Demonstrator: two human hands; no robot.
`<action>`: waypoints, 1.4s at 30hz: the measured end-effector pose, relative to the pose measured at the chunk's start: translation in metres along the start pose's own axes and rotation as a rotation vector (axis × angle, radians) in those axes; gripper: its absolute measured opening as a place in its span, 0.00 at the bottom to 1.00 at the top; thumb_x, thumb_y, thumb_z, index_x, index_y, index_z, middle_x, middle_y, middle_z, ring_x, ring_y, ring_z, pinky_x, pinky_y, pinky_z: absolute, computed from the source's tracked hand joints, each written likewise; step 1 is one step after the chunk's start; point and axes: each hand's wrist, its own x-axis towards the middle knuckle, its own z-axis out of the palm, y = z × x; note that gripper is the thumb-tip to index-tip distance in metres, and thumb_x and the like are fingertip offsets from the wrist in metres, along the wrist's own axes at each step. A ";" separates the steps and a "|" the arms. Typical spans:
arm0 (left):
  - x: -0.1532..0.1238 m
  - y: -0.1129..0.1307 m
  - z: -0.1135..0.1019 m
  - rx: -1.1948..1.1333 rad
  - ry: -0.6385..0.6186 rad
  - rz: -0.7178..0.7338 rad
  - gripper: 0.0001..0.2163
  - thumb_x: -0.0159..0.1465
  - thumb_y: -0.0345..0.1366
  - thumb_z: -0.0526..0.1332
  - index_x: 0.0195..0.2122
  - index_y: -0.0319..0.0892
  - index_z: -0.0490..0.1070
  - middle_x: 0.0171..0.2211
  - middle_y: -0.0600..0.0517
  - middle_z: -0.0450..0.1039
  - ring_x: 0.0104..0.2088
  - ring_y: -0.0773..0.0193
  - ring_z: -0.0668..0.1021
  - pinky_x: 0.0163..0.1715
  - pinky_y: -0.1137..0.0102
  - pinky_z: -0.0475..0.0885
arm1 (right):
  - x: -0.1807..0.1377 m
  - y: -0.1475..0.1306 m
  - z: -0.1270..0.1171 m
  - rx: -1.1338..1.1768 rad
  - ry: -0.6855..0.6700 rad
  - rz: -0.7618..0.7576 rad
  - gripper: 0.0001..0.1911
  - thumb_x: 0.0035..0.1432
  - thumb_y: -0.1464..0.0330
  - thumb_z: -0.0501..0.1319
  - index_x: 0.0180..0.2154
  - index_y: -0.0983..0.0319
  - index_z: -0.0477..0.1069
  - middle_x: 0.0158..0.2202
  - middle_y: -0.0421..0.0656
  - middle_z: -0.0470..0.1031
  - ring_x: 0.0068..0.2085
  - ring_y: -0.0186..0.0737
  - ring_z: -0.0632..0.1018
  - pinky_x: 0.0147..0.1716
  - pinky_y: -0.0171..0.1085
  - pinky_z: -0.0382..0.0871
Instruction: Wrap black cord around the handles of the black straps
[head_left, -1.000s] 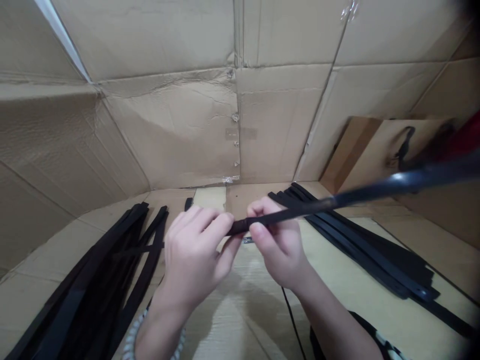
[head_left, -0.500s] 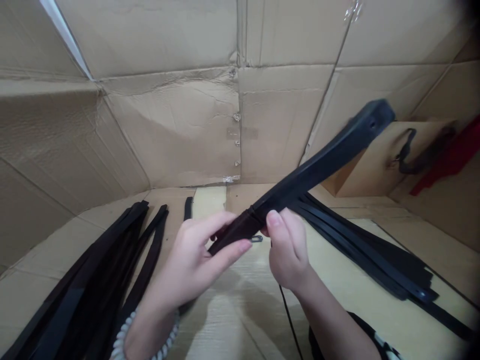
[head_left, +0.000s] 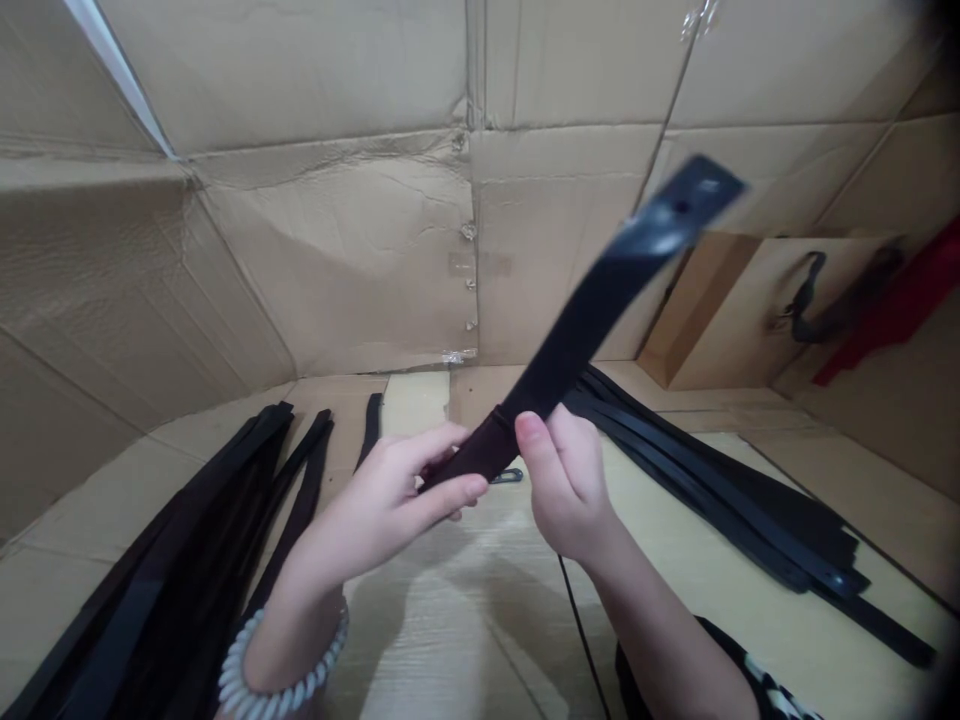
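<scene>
A black curved strip (head_left: pixel 574 320) is held slantwise over the table, its holed end pointing up and to the right. A dark brown fabric-like sleeve (head_left: pixel 484 445) covers its lower part, with the sleeve's edge near my right thumb. My left hand (head_left: pixel 405 490) is wrapped around the sleeved part, thumb on the near side. My right hand (head_left: pixel 566 480) grips the strip right at that edge, with its fingers partly hidden behind. On the table just beyond the hands lies a small dark oblong loop (head_left: pixel 508 476), partly covered by the strip.
Dark strips (head_left: pixel 187 560) lie bunched at the left, and several bare black strips (head_left: pixel 712 500) lie at the right. A thin black cord (head_left: pixel 581 630) runs towards me. Cardboard walls (head_left: pixel 337 250) surround the table (head_left: pixel 450 620). A brown box (head_left: pixel 735 310) and a red object (head_left: pixel 892 310) stand back right.
The strip has swung up and to the left and turned, showing its flat face and hole. Both hands keep hold, and the right has shifted slightly left.
</scene>
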 end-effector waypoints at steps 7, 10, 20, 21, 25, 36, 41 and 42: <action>-0.003 0.001 0.009 0.813 0.532 0.249 0.02 0.62 0.32 0.65 0.36 0.41 0.72 0.25 0.56 0.76 0.22 0.67 0.74 0.26 0.67 0.62 | 0.003 0.006 0.004 -0.008 0.024 0.067 0.18 0.67 0.58 0.52 0.31 0.63 0.68 0.18 0.33 0.57 0.19 0.27 0.59 0.19 0.31 0.52; -0.002 0.000 0.014 0.916 0.613 0.260 0.06 0.61 0.30 0.66 0.38 0.42 0.72 0.33 0.53 0.80 0.27 0.63 0.79 0.28 0.66 0.63 | 0.004 0.004 0.005 -0.022 0.032 0.079 0.22 0.66 0.58 0.55 0.22 0.62 0.62 0.16 0.33 0.53 0.18 0.26 0.57 0.17 0.32 0.47; 0.000 -0.005 0.013 -0.133 0.164 -0.140 0.11 0.65 0.45 0.62 0.43 0.46 0.67 0.29 0.58 0.72 0.26 0.70 0.74 0.25 0.75 0.68 | 0.002 0.002 0.009 0.305 0.066 0.165 0.13 0.66 0.61 0.55 0.37 0.60 0.74 0.19 0.32 0.55 0.20 0.26 0.57 0.20 0.30 0.55; 0.000 -0.005 0.015 -0.112 0.176 -0.136 0.10 0.66 0.44 0.62 0.43 0.46 0.66 0.28 0.59 0.71 0.25 0.71 0.73 0.24 0.76 0.67 | 0.003 0.002 0.010 0.435 0.066 0.212 0.11 0.65 0.61 0.57 0.41 0.59 0.75 0.19 0.32 0.56 0.19 0.26 0.57 0.19 0.29 0.56; 0.000 0.001 0.020 0.046 0.226 -0.071 0.09 0.68 0.40 0.60 0.46 0.47 0.63 0.31 0.59 0.74 0.28 0.72 0.76 0.26 0.78 0.67 | 0.005 0.001 0.014 0.722 0.103 0.308 0.11 0.55 0.64 0.68 0.43 0.55 0.79 0.25 0.34 0.71 0.23 0.24 0.68 0.25 0.26 0.68; -0.002 0.008 0.019 -0.231 0.184 -0.124 0.08 0.69 0.42 0.58 0.46 0.48 0.65 0.27 0.59 0.69 0.24 0.72 0.71 0.24 0.76 0.66 | 0.009 0.009 -0.003 0.709 -0.089 0.306 0.13 0.52 0.58 0.67 0.35 0.60 0.78 0.25 0.39 0.72 0.24 0.29 0.68 0.25 0.32 0.69; -0.005 0.014 0.018 -0.557 -0.004 -0.202 0.14 0.70 0.50 0.53 0.45 0.45 0.67 0.19 0.60 0.61 0.17 0.73 0.62 0.15 0.77 0.58 | 0.017 0.015 -0.015 0.682 -0.115 0.338 0.16 0.53 0.55 0.66 0.26 0.62 0.74 0.21 0.38 0.66 0.21 0.29 0.63 0.18 0.30 0.57; -0.005 0.015 0.018 -0.551 -0.028 -0.199 0.15 0.70 0.50 0.52 0.45 0.45 0.68 0.20 0.60 0.61 0.17 0.73 0.62 0.14 0.77 0.58 | 0.018 0.015 -0.016 0.667 -0.132 0.342 0.15 0.55 0.57 0.65 0.27 0.62 0.74 0.22 0.38 0.68 0.22 0.29 0.65 0.19 0.30 0.58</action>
